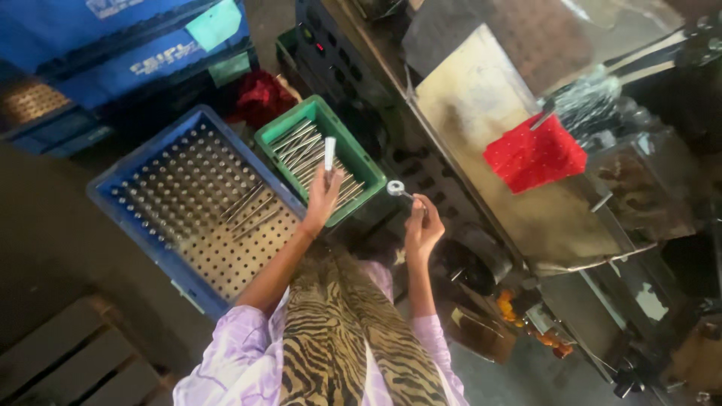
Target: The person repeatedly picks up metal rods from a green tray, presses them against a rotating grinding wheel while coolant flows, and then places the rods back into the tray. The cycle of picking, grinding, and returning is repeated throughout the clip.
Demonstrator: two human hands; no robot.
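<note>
Cluttered workshop floor seen from above, crates to one side and a metal bench (526, 218) to the other.

Grip first: left hand (322, 201) pinches the lower end of a short pale rod (329, 153), holding it upright over the green crate (353, 162). Fingers wrapped round it, narrow hold. Right hand (423, 225) is closed on the stem of a small ring-headed gauge (395, 188); ring end points up and toward the rod. Rod and ring are near each other but apart.

Outward: green crate holds a loose layer of more metal rods (304, 154), lying roughly parallel. Beside it, touching or nearly so, a blue crate (113, 203) fitted with a perforated plate; a few rods (252, 210) lie across the plate near its right side. More blue crates stacked at top left. A red cloth (535, 154) sits on the bench.

Judgement on doing this well: rod end and ring bore need to line up square, so keep the rod straight and bring the ring on along its axis, not at a slant. Holding low on the rod leaves the top free. Work over the crate so a dropped piece lands among the others.
</note>
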